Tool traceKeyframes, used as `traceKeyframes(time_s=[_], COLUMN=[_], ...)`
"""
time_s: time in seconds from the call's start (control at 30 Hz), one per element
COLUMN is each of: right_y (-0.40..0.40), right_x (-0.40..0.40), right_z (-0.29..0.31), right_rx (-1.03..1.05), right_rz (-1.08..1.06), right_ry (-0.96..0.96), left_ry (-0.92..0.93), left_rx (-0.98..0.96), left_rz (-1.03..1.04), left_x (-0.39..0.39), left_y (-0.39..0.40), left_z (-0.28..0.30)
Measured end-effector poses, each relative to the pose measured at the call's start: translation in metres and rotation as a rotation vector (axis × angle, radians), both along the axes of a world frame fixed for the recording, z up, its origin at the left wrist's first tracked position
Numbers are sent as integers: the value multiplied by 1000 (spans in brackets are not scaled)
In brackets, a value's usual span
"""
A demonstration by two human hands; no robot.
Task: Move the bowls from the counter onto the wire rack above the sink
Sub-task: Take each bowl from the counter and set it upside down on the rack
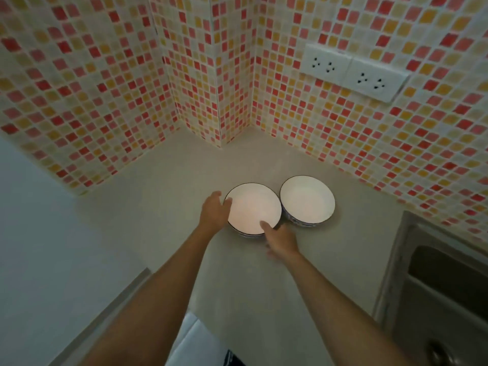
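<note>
1. Near edge: the grey counter (163, 207) ends at a front lip at lower left. Its bare surface runs between the two forearms and out to the left of the bowls. A steel sink (433, 291) bounds the counter at lower right and is cut off by the frame edge.
2. Hands, count two. The left hand (215, 211) grips the left rim of the near bowl (253, 210), with its thumb hooked over the rim into the white interior. The right hand (281, 240) grips the front right rim of the same bowl, with its thumb laid over the rim. The remaining fingers of both hands are hidden below the rim, so their curl cannot be confirmed.
3. Bowls, count two. Both are white inside with a dark rim line and a blue pattern on the outer wall. The near bowl stands upright on the counter. The second bowl (307, 200) stands just beside it on the right; whether the rims touch cannot be determined.
4. Far boundary: the tiled wall (105, 101), a mosaic of red, orange and cream, closes the counter behind the bowls and forms a projecting corner. Open counter lies between the bowls and the wall.
5. Socket plates (353, 72), count two, sit side by side on the right wall section.
6. A dark item at the bottom edge is too cropped to identify.
</note>
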State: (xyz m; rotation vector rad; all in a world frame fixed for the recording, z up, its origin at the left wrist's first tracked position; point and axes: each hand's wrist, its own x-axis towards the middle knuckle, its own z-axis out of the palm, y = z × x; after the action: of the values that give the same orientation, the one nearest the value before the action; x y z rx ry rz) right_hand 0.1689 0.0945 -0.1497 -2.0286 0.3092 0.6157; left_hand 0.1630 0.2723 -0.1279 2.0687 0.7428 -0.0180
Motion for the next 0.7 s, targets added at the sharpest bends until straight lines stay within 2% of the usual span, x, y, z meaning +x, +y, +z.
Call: traceKeyframes(time_s=[0.2,0.43,0.53,0.7], right_y=[14,-4,-19,-61], right_x=[7,-20,-38,-66], right_z=[-17,-4,7,42], right_rx=[154,229,289,360], right_rz=[-120,-108,-110,-158], right_ry=[154,222,194,101], left_ry=[86,100,72,8], left_rx=[-197,-529,-635,-658], left_rz=[55,157,128,6], left_x=[13,-18,-32,-47], left_y=[-5,-12,-26,-60], left_z=[-26,-21,-2,31])
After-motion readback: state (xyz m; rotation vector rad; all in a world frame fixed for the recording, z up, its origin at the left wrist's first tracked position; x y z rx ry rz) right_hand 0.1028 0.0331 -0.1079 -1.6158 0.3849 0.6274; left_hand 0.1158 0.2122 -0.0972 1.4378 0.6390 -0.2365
